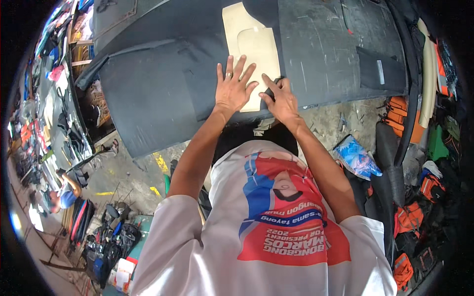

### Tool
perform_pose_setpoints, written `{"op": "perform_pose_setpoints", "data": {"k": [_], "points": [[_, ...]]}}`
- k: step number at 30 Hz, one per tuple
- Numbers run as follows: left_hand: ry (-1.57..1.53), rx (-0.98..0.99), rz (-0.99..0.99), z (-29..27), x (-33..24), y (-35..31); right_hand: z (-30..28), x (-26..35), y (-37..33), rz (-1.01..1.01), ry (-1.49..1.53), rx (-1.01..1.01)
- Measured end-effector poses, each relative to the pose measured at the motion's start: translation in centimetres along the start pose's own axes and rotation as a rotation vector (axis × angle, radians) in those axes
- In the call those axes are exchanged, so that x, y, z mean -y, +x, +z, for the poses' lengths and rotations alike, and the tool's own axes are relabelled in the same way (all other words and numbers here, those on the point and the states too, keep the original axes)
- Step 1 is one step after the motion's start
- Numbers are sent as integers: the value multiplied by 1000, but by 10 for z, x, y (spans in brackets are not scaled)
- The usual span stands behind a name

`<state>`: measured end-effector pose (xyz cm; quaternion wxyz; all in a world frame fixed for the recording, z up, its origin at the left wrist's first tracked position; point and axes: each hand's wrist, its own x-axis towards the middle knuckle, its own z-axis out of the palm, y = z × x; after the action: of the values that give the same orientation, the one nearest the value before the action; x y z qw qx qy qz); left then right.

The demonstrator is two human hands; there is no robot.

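Observation:
A cream pattern piece (264, 47) with a curved cutout lies on black sheet material (202, 64) spread over the dark worktable (143, 98). My left hand (234, 89) rests flat on the lower left part of the pattern, fingers spread, a ring on one of them. At the pattern's lower right edge is my right hand (282, 101), its index finger touching the pattern and its thumb bent inward. Something small and dark shows between that thumb and the fingers; whether it is a tool or a bit of the black material is unclear.
A ruler-like strip (380, 72) lies on a black piece at the table's right. Beyond the table's right end are a blue bag (358, 157) and orange items (411, 217). Another person (63, 197) is at the far left, near piled goods. Black bags (111, 241) stand lower left.

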<state>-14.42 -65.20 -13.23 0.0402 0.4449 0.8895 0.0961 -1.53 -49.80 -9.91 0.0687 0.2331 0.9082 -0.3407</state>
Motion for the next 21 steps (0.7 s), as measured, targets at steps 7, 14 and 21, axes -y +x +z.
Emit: {"op": "perform_pose_setpoints", "data": {"k": [7, 14, 21], "points": [[10, -10, 6, 2, -1, -2, -1, 3, -2, 41, -32, 53], [-33, -50, -15, 0, -2, -1, 5, 2, -2, 48, -53, 35], [48, -1, -25, 1, -1, 5, 9, 5, -2, 95, -93, 53]]}}
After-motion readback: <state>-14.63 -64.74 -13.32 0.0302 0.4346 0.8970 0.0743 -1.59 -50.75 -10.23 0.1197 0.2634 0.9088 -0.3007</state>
